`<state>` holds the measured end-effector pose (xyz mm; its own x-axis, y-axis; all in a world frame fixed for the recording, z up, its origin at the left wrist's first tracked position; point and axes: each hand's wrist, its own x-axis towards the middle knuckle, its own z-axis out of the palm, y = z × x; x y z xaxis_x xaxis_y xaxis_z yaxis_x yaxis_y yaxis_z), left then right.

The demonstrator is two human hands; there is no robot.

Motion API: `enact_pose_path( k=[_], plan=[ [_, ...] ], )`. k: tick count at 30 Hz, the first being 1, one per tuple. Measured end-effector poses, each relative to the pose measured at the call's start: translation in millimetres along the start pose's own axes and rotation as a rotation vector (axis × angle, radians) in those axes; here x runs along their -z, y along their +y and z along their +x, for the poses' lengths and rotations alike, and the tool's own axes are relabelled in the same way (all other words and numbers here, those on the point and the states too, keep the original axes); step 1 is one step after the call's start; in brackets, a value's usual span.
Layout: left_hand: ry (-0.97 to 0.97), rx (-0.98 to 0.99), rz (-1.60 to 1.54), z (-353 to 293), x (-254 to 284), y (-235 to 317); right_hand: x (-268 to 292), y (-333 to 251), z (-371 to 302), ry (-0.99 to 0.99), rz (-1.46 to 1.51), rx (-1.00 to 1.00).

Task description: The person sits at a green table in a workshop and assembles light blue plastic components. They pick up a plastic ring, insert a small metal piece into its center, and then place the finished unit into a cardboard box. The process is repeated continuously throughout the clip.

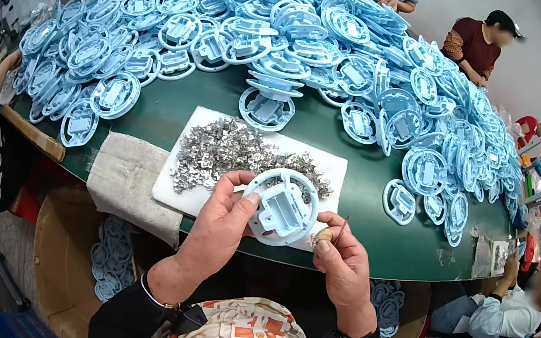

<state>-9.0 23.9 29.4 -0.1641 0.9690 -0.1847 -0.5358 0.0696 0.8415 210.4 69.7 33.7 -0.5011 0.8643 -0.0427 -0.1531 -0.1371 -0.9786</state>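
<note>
My left hand (215, 220) grips a round light-blue plastic part (284, 210) by its left side, thumb on top. The part is ring-shaped, with a rectangular recess in the middle, and is held above the near edge of the table. Close by its right edge is my right hand (344, 260), its thumb and fingers pinched around a thin dark metal tool (344, 229) that looks like tweezers. Something pale covers a fingertip there. Beyond the part, a heap of small metal clips (227, 151) lies on a white foam board (335, 174).
A huge pile of light-blue parts (291, 38) covers the far side of the green table (218, 95). Grey cloth (135, 172) hangs over the near edge. Below, a cardboard box (64, 242) holds more parts. Several people work around the table, including one at right (495, 314).
</note>
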Motion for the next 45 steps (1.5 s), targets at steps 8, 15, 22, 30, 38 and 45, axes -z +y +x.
enact_pose_path(
  k=[8,15,22,30,38,45],
  plan=[
    [0.001,0.087,-0.121,-4,-6,-6,-3,3,3,0.075,0.179,-0.176],
    [-0.036,0.074,0.006,-8,1,-7,11,-2,1,-0.078,0.125,-0.180],
    [-0.562,0.201,0.583,16,-6,31,21,-28,1,-0.226,-0.238,-0.097],
    [-0.296,0.202,0.409,5,-1,3,20,-25,6,-0.026,-0.487,0.196],
    [-0.159,0.173,0.351,-7,-1,-17,5,-8,23,-0.052,-0.726,0.355],
    [-0.149,0.238,0.319,-5,-1,-14,6,0,31,-0.097,-0.859,0.400]
  ],
)
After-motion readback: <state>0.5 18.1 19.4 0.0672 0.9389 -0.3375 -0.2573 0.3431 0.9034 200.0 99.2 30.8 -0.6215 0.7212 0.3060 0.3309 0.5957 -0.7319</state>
